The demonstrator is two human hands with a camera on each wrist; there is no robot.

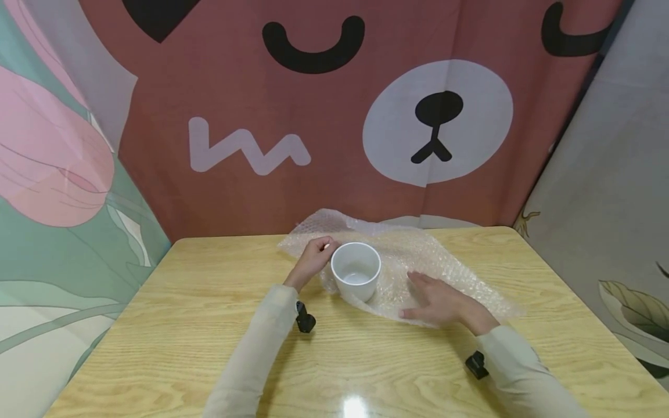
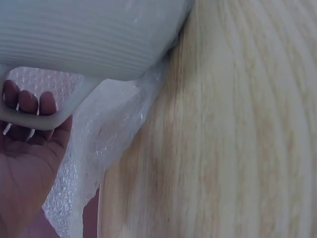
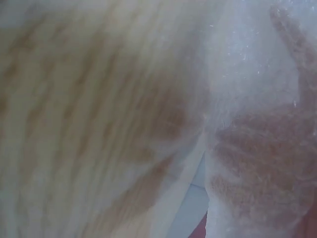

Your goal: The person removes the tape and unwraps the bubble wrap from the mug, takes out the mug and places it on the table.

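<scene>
A white mug stands upright on a sheet of bubble wrap, its opening facing up. My left hand grips the mug's handle; in the left wrist view its fingers pass through the loop, and fine ridges line the mug's side. To the right of the mug, my right hand lies with fingers stretched over the wrap's near part. Through the hazy plastic, the right wrist view shows that hand blurred, so exact contact is hard to judge.
The wooden table carries the wrap near its far edge, where a corner reaches the bear-patterned curtain. Printed cloths hang at left and right. A small black camera is on the left wrist, another on the right.
</scene>
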